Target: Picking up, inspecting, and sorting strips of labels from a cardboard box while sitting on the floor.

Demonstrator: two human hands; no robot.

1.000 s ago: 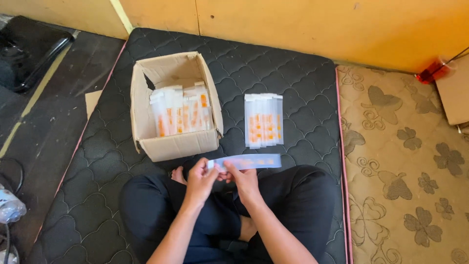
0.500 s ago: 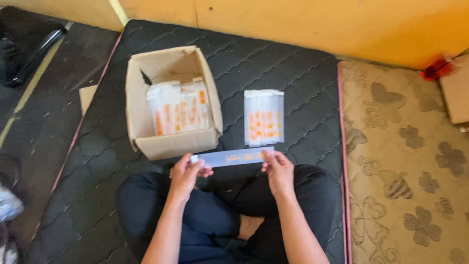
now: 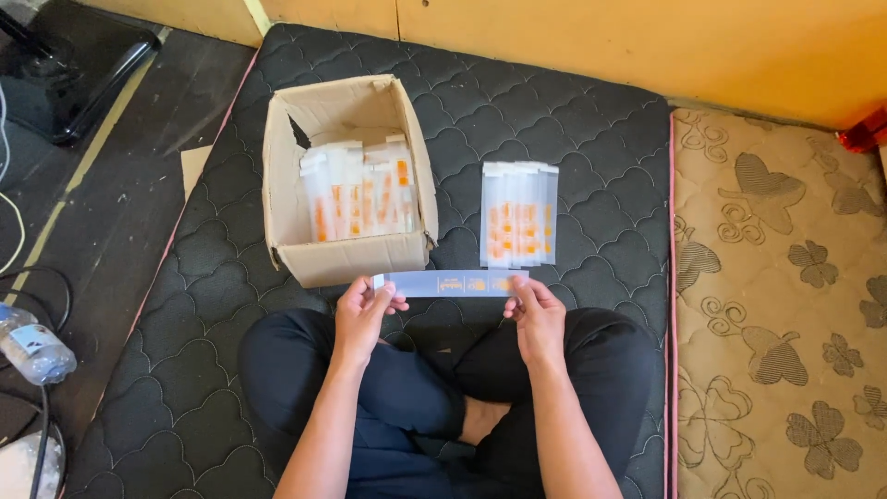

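Two hands hold one long, flat blue-grey strip (image 3: 451, 284) stretched horizontally btwn them, just above the person's crossed legs (image 3: 443, 397) (dark trousers, seated on the mattress). Left hand (image 3: 362, 310) pinches the strip's left end, fingers closed on it w/ thumb on top; right hand (image 3: 534, 310) is clamped on the right end the same way. Strip has small orange marks near its right half and a pale tab at the left tip. Just beyond the strip, touching distance from the left hand, sits an open cardboard box (image 3: 346, 176) w/ its flaps up, holding a leaning batch of clear packets (image 3: 358, 194) w/ orange print, stood roughly upright inside. To the right of the box, apart from it, a neat stack of similar clear packets (image 3: 519, 214) lies flat on the black quilted mattress (image 3: 601, 129), its near edge just beside the strip's right end. Further right is a beige floral mattress (image 3: 785, 277), edge to edge w/ the black one. At far left on the dark floor (image 3: 102, 222): a plastic bottle (image 3: 32, 344), some cables, and a black object in the top corner. Yellow wall (image 3: 647, 46) runs along the top.
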